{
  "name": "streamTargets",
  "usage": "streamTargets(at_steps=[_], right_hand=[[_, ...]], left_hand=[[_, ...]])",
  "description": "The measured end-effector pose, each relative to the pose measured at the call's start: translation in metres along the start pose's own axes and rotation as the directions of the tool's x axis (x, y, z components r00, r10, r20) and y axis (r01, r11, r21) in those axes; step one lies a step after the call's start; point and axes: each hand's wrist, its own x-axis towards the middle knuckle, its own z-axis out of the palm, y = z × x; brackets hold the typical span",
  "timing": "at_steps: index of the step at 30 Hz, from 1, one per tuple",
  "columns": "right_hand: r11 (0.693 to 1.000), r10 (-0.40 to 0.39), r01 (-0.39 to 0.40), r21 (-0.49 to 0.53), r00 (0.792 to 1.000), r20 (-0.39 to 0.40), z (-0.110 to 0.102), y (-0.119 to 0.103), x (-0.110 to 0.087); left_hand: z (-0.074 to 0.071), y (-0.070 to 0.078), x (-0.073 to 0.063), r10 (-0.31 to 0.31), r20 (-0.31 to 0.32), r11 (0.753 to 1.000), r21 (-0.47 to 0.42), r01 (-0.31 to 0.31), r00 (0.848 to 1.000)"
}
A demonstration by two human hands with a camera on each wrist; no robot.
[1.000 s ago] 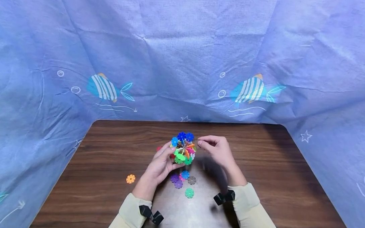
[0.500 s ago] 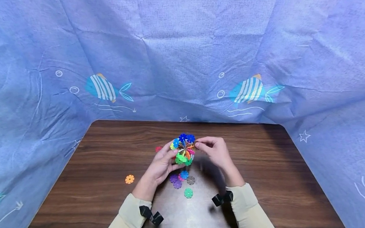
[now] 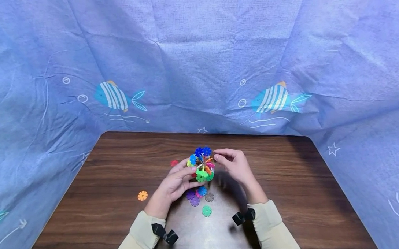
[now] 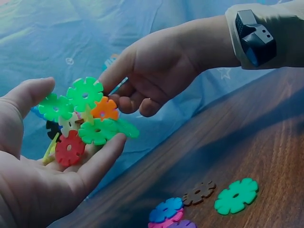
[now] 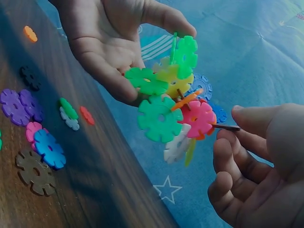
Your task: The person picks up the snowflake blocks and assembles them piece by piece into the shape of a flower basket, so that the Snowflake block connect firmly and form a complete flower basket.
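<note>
In the head view my left hand (image 3: pixel 177 182) holds a ball-like cluster of notched plastic snowflake discs (image 5: pixel 161 116) above the table. Its discs are green, blue, orange, pink, red, yellow and white. The left wrist view has the thumb on one side of the cluster and the fingers under and around it. Across from it, my right hand (image 3: pixel 235 163) pinches a thin dark brown snowflake disc (image 5: pixel 228 127) between thumb and forefinger. Seen edge-on, that disc meets the pink disc (image 5: pixel 198 118) of the cluster; whether it is slotted in I cannot tell.
Loose purple (image 3: pixel 194 201), blue (image 3: pixel 202 191), pink, brown (image 3: pixel 209 196) and green (image 3: pixel 207 211) discs lie on the wooden table (image 3: pixel 100 223) below the hands. An orange disc (image 3: pixel 142 195) lies to the left, a red one (image 3: pixel 174 162) behind the left hand. A blue curtain hangs beyond the table.
The right hand has come slightly left, closer to the cluster. The cluster has shifted a little right and turned slightly in the left hand. The loose discs on the table have stayed put.
</note>
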Motion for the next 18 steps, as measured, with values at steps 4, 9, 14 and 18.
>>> streamTargets(at_steps=[4, 9, 14, 18], right_hand=[[0.999, 0.006, -0.007, 0.043, 1.0, 0.022, 0.002, -0.002, 0.0], [0.998, 0.01, -0.009, 0.056, 1.0, -0.02, 0.004, -0.003, 0.003], [0.991, -0.033, 0.043, -0.131, 0.997, 0.075, 0.015, 0.004, 0.025], [0.929, -0.072, 0.155, -0.335, 0.967, 0.246, 0.033, 0.012, 0.044]], left_hand=[[0.001, 0.003, -0.003, 0.021, 0.0, 1.0, -0.014, -0.021, 1.0], [-0.001, 0.017, -0.01, 0.136, -0.029, 0.989, -0.046, -0.137, 0.99], [-0.008, 0.037, -0.02, 0.254, -0.037, 0.964, -0.075, -0.256, 0.966], [-0.011, 0.045, -0.025, 0.294, -0.034, 0.951, -0.094, -0.296, 0.955]])
